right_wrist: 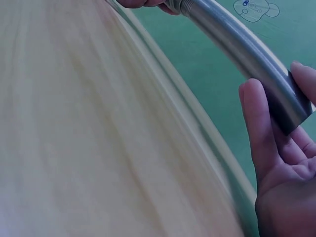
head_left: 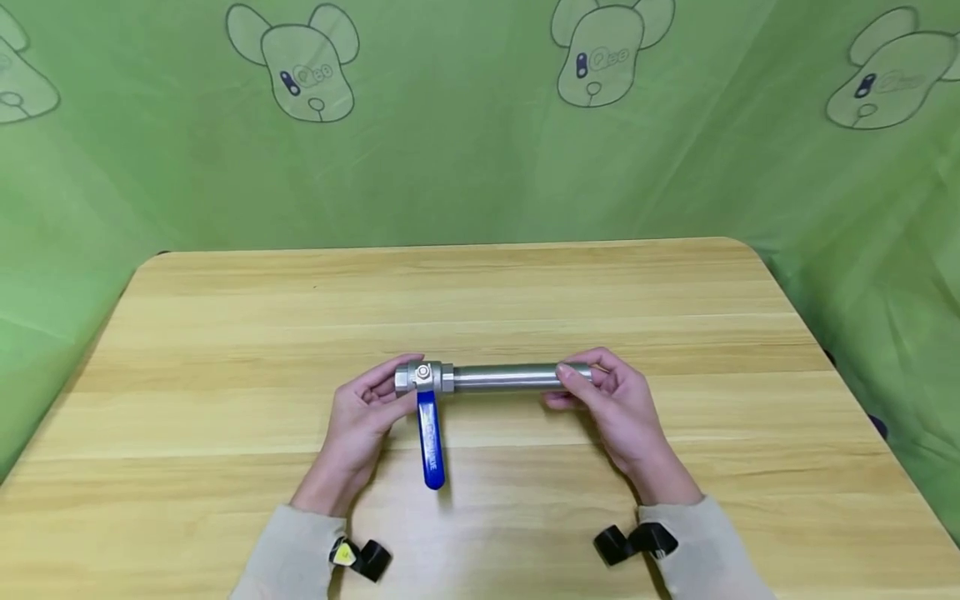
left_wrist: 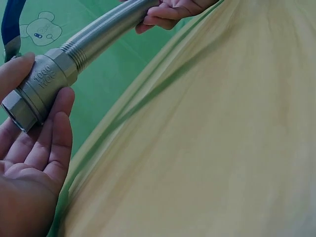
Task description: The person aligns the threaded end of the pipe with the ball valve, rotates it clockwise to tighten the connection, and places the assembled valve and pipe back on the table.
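A steel ball valve (head_left: pixel 403 379) with a blue lever (head_left: pixel 431 442) is joined to a straight metal pipe (head_left: pixel 502 377). My left hand (head_left: pixel 358 425) grips the valve body at the left, thumb on one side and fingertips on the other. Threads show where the pipe enters the valve in the left wrist view, and "1000 WOG" stands raised on the body. At the pipe's right end, my right hand (head_left: pixel 621 412) pinches it between thumb and fingers. The pipe lies level across the head view, and the lever points toward me.
A wood-grain table (head_left: pixel 480 300) lies beneath both hands. Green fabric (head_left: pixel 465 183) printed with mouse-like heads hangs behind it and at the sides. Black wrist devices (head_left: pixel 372 560) sit at both light sleeves (head_left: pixel 288 550).
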A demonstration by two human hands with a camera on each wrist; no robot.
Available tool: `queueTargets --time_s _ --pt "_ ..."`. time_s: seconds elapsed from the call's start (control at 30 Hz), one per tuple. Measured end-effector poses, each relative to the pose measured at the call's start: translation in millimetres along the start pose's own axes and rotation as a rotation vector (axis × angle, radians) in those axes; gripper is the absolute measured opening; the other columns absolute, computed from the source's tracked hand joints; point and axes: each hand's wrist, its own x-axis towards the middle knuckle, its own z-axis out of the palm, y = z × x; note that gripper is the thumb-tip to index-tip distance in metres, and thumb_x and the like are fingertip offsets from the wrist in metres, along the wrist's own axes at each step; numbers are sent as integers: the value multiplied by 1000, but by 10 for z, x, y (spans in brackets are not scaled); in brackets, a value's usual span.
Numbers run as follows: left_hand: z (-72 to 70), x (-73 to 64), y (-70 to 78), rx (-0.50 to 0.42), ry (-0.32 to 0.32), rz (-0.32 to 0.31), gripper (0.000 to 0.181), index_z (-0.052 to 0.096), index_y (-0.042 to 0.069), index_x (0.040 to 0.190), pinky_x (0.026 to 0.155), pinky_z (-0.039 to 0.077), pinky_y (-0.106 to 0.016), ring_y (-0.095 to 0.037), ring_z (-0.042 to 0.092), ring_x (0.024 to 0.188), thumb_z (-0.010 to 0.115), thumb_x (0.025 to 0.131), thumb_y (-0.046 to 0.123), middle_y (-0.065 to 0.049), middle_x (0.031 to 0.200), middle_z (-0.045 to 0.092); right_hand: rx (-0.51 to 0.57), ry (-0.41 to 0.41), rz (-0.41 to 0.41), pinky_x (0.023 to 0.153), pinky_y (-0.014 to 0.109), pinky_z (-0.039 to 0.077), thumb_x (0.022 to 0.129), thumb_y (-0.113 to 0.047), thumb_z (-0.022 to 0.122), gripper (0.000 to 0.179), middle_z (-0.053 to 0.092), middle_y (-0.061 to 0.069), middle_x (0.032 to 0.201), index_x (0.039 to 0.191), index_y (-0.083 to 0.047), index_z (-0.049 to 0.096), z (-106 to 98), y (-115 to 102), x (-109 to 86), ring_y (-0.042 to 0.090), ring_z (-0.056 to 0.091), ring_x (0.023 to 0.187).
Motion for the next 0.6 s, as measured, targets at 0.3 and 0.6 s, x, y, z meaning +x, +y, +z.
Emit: queueTargets --time_s 0.3,0.6 --pt "-10 12 13 -17 10 -6 59 59 -7 145 99 65 -25 -12 78 105 73 88 -13 5 116 82 -127 47 33 66 36 71 107 -20 69 15 81 7 82 109 -6 68 26 33 29 17 78 66" --pt "-10 6 15 -42 -5 -14 59 59 -5 146 102 64 -27 -14 78 107 74 89 -10 -2 122 81 -147 46 38 63 37 70 108 -22 66 17 82 10 82 106 -6 68 38 17 32 18 78 63"
